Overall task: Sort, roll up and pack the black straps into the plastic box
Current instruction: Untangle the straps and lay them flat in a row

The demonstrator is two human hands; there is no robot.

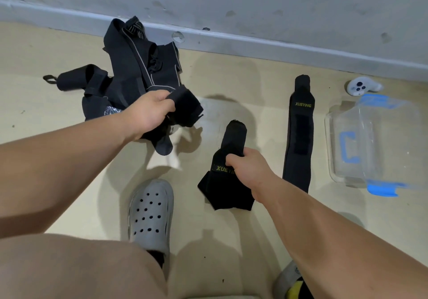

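Looking down at a beige floor, the view shows a person's 2 bare hands. The left hand, at 10 o'clock from centre, has fingers and thumb curled round the folded end of a black strap. The strap juts past the fingertips toward 3 o'clock and hangs below the palm. Behind it, at 11 o'clock, lies a pile of black straps.

The right hand, just below centre, grips the middle of a second strap lettered XUEYING. Its narrow end sticks out beyond the fingers toward 12 o'clock, and its wide end spreads under the wrist.

A third strap lies flat at 2 o'clock of that hand, apart from it. The clear plastic box sits at 3 o'clock, with a white controller above it. A grey clog is at 6 o'clock.
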